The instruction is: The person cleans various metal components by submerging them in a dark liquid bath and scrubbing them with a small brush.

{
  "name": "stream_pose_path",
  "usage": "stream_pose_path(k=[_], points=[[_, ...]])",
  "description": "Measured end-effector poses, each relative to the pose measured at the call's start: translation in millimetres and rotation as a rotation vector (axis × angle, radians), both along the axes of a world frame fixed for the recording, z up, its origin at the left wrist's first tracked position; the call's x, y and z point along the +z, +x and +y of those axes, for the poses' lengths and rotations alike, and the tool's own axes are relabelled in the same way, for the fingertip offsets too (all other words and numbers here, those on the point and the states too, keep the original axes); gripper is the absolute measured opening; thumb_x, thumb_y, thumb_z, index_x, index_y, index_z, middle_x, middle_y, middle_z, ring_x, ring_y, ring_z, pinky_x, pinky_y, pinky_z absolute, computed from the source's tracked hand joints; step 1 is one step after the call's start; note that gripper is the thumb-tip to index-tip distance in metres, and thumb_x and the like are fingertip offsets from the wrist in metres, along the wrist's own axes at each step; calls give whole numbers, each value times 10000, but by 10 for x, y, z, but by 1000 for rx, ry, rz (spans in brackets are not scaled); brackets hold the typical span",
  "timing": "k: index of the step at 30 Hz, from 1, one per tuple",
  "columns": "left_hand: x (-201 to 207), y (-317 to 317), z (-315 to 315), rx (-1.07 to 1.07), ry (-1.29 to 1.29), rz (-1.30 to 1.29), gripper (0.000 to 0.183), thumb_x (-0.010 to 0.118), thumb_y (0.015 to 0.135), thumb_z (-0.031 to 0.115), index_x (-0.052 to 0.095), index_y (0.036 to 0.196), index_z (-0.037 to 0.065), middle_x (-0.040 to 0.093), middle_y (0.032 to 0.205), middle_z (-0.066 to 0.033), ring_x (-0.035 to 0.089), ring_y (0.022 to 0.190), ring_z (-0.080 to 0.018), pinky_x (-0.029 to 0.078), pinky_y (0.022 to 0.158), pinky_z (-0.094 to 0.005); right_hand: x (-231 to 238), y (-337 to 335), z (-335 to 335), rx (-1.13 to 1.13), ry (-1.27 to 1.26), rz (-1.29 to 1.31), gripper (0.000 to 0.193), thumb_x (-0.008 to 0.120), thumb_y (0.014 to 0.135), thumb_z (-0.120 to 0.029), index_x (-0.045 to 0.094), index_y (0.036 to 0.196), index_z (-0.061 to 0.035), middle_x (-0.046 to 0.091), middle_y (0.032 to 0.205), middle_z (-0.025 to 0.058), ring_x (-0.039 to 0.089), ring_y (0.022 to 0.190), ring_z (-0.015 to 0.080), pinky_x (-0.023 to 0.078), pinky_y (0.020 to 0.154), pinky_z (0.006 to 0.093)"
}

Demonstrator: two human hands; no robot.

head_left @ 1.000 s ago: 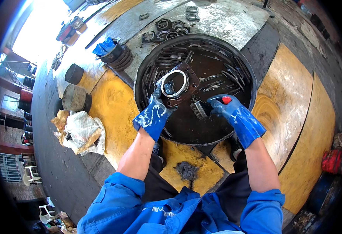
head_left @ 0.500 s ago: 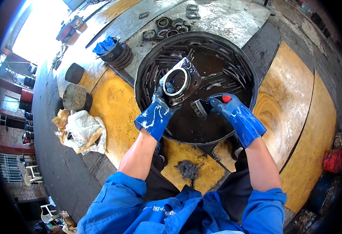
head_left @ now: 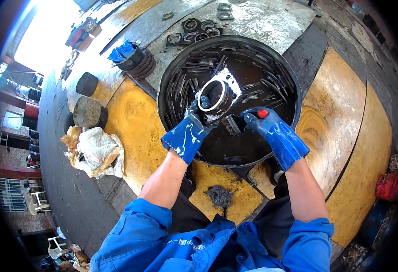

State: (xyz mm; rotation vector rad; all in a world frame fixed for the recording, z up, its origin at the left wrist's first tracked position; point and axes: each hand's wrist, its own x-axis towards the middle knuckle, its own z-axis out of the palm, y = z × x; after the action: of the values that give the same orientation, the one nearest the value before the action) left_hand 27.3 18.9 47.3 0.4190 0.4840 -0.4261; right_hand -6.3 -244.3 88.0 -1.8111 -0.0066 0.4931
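Blue gloves [head_left: 280,138], red brush handle [head_left: 263,114]

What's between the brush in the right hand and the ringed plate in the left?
Nothing visible: an open gap shows between the brush in the right hand and the ringed plate in the left hand, above dark liquid.

A short row of white characters [head_left: 184,242] stands on the chest of the blue jacket [head_left: 176,255], on the wearer's side of the round tub [head_left: 298,102]. Left of the tub, any print on the white bag [head_left: 95,144] is too faint to read.
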Motion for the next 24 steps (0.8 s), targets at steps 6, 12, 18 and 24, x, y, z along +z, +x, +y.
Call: stream_pose_path(k=[6,12,18,24], points=[[166,-47,-265,14,-44,49,317,609,991,218,682,1212,2,744,1124,-193,756,908,-295,657,788,-425,88,-17,-18,-58,-28,72,228,740,948,-188,769,1138,-67,786,1016,68,714,918,141,564,888,310],[15,-54,-246,-35,-23,4,357,498,1058,259,650,1294,38,721,1228,-159,732,1049,-287,629,907,-455,151,-34,17,-58,-58,61,249,731,942,-181,760,1163,-72,783,1038,69,709,933,147,553,900,319],[48,-44,-322,-55,-25,20,361,492,1060,265,651,1294,39,720,1232,-160,730,1053,-291,623,917,-462,123,-44,-42,-43,-25,24,300,729,970,-252,734,1176,-34,762,921,63,683,795,131,552,751,304],[45,-55,-345,-54,-16,25,366,487,1063,270,652,1294,41,719,1236,-160,728,1057,-296,618,926,-468,80,-27,-62,-53,-36,56,229,704,935,-189,766,1110,-54,767,935,58,679,861,140,528,854,312]])
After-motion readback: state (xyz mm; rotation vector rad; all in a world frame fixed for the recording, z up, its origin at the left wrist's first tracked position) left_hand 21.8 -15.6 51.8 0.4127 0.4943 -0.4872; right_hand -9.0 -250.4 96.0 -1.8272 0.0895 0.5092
